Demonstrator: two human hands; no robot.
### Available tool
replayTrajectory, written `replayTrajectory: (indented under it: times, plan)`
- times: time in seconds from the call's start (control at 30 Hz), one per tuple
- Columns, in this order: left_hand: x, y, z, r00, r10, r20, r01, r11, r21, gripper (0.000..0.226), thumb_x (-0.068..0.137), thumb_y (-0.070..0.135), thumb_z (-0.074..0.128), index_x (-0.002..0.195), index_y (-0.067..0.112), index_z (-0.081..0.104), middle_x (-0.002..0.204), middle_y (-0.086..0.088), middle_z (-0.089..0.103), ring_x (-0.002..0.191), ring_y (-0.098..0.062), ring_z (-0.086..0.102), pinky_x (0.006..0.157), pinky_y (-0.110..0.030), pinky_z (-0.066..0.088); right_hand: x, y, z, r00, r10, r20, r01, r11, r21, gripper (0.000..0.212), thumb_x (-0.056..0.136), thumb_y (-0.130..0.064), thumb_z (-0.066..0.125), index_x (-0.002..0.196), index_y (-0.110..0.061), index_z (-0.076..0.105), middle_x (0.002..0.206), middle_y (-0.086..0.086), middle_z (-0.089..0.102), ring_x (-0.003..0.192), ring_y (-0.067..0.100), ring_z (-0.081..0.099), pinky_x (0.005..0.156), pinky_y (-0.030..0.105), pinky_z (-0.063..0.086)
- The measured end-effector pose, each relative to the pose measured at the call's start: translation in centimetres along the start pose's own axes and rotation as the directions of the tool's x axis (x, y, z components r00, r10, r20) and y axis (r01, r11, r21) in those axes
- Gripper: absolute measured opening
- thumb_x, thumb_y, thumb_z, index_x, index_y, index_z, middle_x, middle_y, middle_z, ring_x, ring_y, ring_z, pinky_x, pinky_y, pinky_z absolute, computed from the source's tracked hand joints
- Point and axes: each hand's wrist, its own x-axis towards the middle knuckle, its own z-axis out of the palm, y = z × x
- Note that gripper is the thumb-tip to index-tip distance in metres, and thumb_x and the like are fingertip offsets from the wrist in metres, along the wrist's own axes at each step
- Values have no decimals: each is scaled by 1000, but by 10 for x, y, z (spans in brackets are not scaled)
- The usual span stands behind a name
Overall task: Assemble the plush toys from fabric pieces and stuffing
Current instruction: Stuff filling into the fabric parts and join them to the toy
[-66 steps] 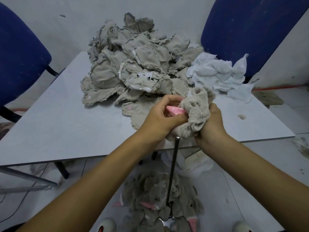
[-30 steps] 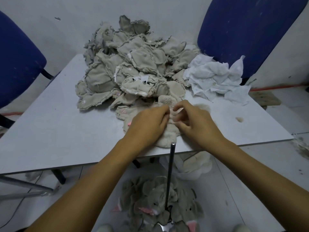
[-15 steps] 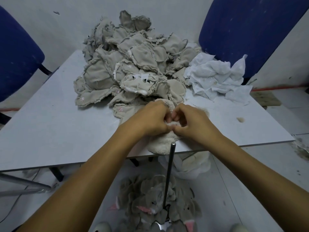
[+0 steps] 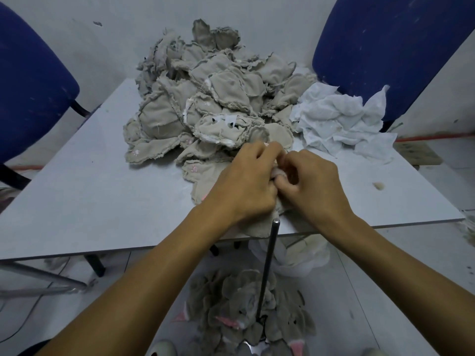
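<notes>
A plush toy skin (image 4: 257,228), beige and limp, lay at the near edge of the table (image 4: 77,191) as we worked it with both hands, directly above an upright metal rod (image 4: 268,263). Our left hand (image 4: 246,186) and right hand (image 4: 313,183) were curled knuckle to knuckle, pinching the fabric at a small fold between them. We judged the step to be turning or opening the skin, one of many from the heap of sewn pieces (image 4: 210,98) behind. The next move likely called for holding the opening wide and keeping the seam untorn.
</notes>
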Motion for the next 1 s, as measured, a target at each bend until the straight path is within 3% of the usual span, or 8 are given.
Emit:
replayTrajectory:
  times: [0.07, 0.17, 0.33, 0.5, 0.63, 0.83, 0.93, 1.0]
  plan:
    - [-3, -2, -3, 999, -38, 32, 36, 998, 60, 32, 81, 20, 61, 108, 21, 44, 101, 3, 45, 92, -25, 52, 67, -43, 50, -4, -6, -5, 996, -65, -66, 69, 995, 68, 9, 81, -10, 71, 89, -10, 67, 79, 3, 58, 72, 17, 52, 64, 25, 34]
    - [-12, -5, -7, 994, -39, -104, 51, 992, 116, 16, 87, 18, 58, 99, 16, 48, 79, 5, 48, 76, -33, 57, 59, -44, 46, -13, -13, -4, 987, -145, -62, 148, 988, 43, 13, 78, -7, 70, 87, -9, 62, 85, 6, 56, 78, 24, 52, 66, 35, 44]
    - [-38, 11, 4, 914, 209, -347, -115, 956, 271, 5, 82, 5, 67, 82, 6, 62, 70, -8, 57, 51, -31, 50, 40, -42, 41, -22, -14, -6, 1000, 12, 16, -10, 991, -136, 21, 81, -29, 58, 94, -16, 48, 94, 3, 45, 83, 25, 46, 60, 35, 36]
    - [-63, 1, -10, 780, 430, -455, -312, 897, 313, 21, 88, 9, 65, 84, 15, 45, 62, -8, 53, 48, -24, 46, 42, -36, 36, -46, -26, -30, 860, -432, -271, 436, 899, -51, 5, 84, -1, 63, 86, 2, 66, 81, 15, 58, 70, 29, 52, 58, 42, 42]
    - [-80, 4, -17, 805, 494, -328, -430, 867, 251, 22, 88, 16, 53, 69, 7, 58, 57, -8, 50, 47, -26, 43, 44, -36, 34, -61, -24, -40, 767, -588, -257, 599, 800, -43, 2, 80, 3, 75, 79, 4, 73, 78, 16, 64, 65, 31, 56, 56, 47, 42]
    - [-76, 9, -27, 833, 404, -378, -379, 915, 140, 36, 95, 29, 50, 75, 0, 57, 74, -14, 51, 71, -26, 44, 64, -42, 36, -81, -20, -31, 797, -601, -64, 601, 799, -12, 16, 90, -14, 69, 87, 1, 74, 82, 16, 63, 68, 30, 56, 61, 41, 44]
    - [-74, 6, -26, 934, 331, -131, -333, 943, 8, 44, 94, 48, 53, 101, 5, 59, 99, -11, 53, 94, -23, 48, 81, -36, 42, -82, -16, -35, 860, -508, -58, 509, 842, 176, 23, 98, -27, 56, 97, -6, 66, 85, 12, 60, 74, 19, 53, 64, 30, 45]
    - [-77, 1, -23, 979, 186, 77, -173, 973, -156, 45, 88, 51, 63, 107, 12, 54, 103, -1, 54, 94, -16, 50, 82, -37, 45, -73, -13, -42, 908, -413, -67, 419, 894, 162, 25, 99, -34, 52, 112, -14, 59, 96, 13, 57, 86, 16, 50, 74, 23, 44]
